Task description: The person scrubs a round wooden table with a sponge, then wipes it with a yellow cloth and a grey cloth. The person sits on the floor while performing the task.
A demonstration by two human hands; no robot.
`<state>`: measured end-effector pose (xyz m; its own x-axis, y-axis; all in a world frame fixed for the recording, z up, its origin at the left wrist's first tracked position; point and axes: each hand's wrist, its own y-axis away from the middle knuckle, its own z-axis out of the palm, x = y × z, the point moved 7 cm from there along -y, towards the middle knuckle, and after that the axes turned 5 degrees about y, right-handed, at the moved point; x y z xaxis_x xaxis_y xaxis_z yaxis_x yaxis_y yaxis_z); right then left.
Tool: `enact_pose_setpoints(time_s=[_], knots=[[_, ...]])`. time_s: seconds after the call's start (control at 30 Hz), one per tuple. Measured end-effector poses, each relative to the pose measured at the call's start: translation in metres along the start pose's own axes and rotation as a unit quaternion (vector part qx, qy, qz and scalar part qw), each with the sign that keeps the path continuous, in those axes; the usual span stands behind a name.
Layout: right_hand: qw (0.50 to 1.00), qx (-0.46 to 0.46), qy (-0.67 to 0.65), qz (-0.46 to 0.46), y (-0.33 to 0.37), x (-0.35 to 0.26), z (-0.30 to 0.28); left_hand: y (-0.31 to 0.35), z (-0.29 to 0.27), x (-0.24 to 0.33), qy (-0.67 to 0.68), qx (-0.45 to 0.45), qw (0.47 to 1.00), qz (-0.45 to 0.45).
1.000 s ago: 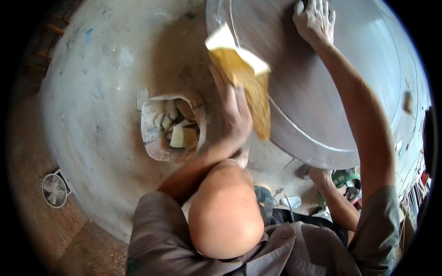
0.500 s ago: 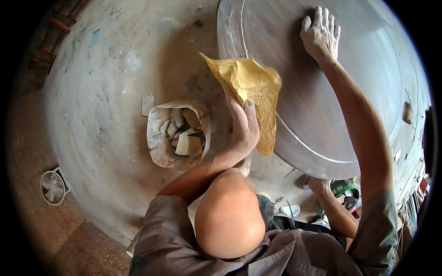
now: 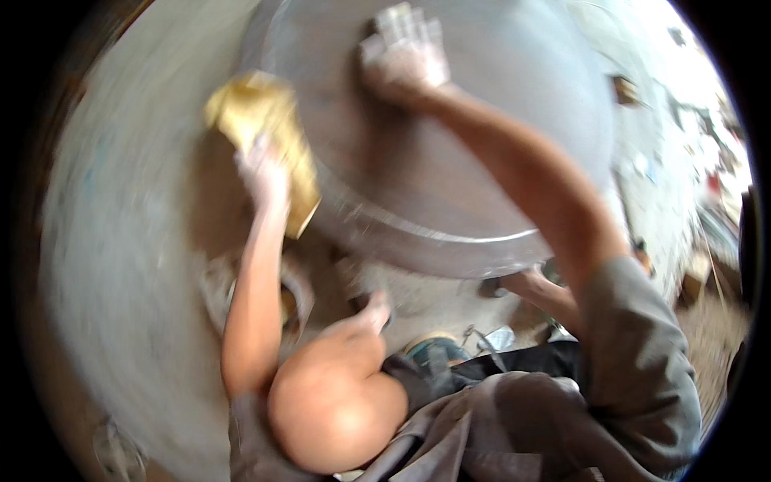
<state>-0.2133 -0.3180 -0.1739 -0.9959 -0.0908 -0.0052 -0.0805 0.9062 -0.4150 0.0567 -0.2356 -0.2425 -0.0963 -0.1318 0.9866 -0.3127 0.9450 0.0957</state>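
Blurred by motion, my left hand (image 3: 267, 173) grips a creased yellow sheet of sandpaper (image 3: 255, 106) over the left edge of a large grey disc (image 3: 498, 104). The sheet bends around my fingers and its lower corner hangs toward the floor. My right hand (image 3: 405, 60), whitened with dust, lies flat on the disc's upper part with its fingers stretched out. Nothing shows in that hand; what is under the palm is hidden.
Below my left hand stands an open bag (image 3: 300, 301), partly hidden by my left forearm. A small round fan (image 3: 118, 450) is at the lower left. My bare knee (image 3: 337, 410) and foot (image 3: 375, 312) are close to the disc's near edge. Assorted clutter (image 3: 715, 193) lies at the far right.
The view has shifted, so the disc appears further left. My left arm has straightened, carrying the sandpaper away from my body. My right hand still lies on the disc.
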Motion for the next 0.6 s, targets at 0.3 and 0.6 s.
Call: enact_pose_setpoints(time_s=[0.3,0.6], knots=[[0.998,-0.033,-0.059,0.002,0.05,-0.01,-0.036,0.056,-0.064,0.01,-0.284,-0.053,0.957,0.004],[0.722,-0.211,-0.609,0.25,0.185,-0.037,-0.155,0.083,0.021,0.148,-0.351,-0.25,0.875,0.219]])
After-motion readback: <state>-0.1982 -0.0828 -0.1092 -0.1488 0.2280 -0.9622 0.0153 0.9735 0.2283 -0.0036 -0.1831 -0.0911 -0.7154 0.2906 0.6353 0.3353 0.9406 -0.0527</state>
